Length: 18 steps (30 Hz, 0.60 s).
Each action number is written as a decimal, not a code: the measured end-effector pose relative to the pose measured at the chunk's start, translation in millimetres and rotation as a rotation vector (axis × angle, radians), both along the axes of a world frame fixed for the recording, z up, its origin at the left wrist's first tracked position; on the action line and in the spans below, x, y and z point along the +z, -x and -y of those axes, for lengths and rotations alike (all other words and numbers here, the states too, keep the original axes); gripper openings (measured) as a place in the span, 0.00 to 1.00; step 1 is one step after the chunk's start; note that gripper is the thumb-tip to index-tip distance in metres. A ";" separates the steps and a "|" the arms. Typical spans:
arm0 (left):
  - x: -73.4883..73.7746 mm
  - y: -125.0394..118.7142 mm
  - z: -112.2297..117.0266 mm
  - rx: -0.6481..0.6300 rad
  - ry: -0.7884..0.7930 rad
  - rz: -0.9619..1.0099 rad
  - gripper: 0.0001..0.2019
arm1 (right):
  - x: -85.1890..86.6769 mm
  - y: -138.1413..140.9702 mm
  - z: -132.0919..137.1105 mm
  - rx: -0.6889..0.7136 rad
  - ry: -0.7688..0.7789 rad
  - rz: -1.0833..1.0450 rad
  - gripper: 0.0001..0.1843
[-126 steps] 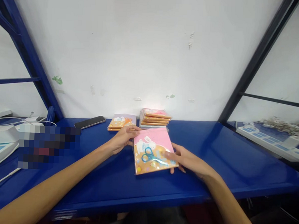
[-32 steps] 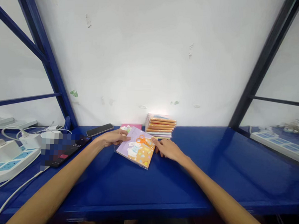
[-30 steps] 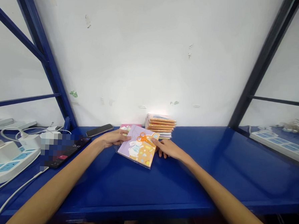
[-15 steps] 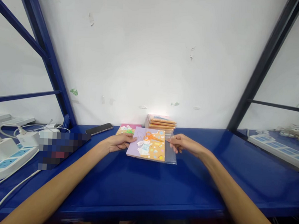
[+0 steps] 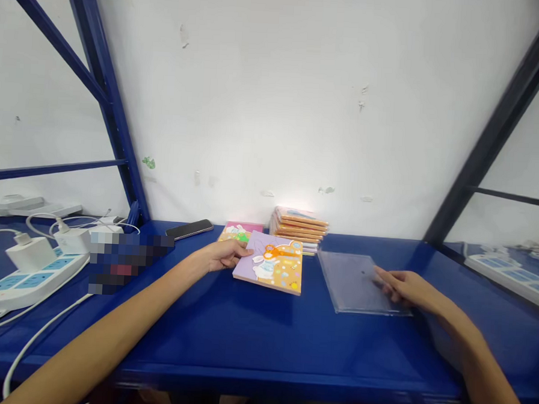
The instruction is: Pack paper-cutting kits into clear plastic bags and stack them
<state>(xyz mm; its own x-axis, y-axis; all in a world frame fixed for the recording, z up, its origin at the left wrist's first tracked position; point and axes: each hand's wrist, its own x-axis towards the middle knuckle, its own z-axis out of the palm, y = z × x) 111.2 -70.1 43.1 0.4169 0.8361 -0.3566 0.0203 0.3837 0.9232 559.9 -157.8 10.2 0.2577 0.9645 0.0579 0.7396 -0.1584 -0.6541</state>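
A purple and orange booklet (image 5: 273,264) with a rabbit and orange scissors on its cover lies on the blue shelf (image 5: 245,327). My left hand (image 5: 224,255) grips its left edge, fingers curled on it. To the right lies a clear plastic sleeve (image 5: 355,282), flat on the shelf. My right hand (image 5: 400,287) rests on the sleeve's right edge with fingers closed on it. Behind the booklet sit a pink booklet (image 5: 239,230) and a stack of several orange-edged booklets (image 5: 300,223).
A dark phone (image 5: 190,228) lies near the back wall at the left. White power strips with plugs and cables (image 5: 26,267) fill the left end. Another power strip (image 5: 510,272) sits on the neighbouring shelf at right. Blue frame posts (image 5: 107,97) stand at both sides.
My right hand has pulled the clear sleeve off the booklet and carried it to the right, onto the shelf. The left hand still holds the booklet's left edge.
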 end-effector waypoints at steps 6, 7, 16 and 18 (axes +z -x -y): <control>-6.3 -16.4 13.3 -0.070 0.000 0.006 0.16 | 17.0 37.1 25.0 -0.203 -0.224 0.162 0.34; -7.8 -19.8 15.9 -0.082 -0.005 0.010 0.17 | 22.1 52.0 28.8 -0.126 -0.190 0.056 0.37; -12.1 -35.2 34.8 -0.182 -0.037 -0.012 0.23 | 10.7 142.1 31.5 0.286 -0.081 0.013 0.32; -12.6 -33.8 32.3 -0.153 -0.037 -0.034 0.23 | 6.4 135.2 27.5 0.259 -0.107 0.009 0.31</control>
<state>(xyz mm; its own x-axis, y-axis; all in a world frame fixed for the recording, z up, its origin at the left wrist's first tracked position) 145.1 -102.5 30.5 0.5291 0.7764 -0.3424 0.1071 0.3391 0.9346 424.7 -185.3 16.6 0.0020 0.9864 0.1645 0.7524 0.1069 -0.6499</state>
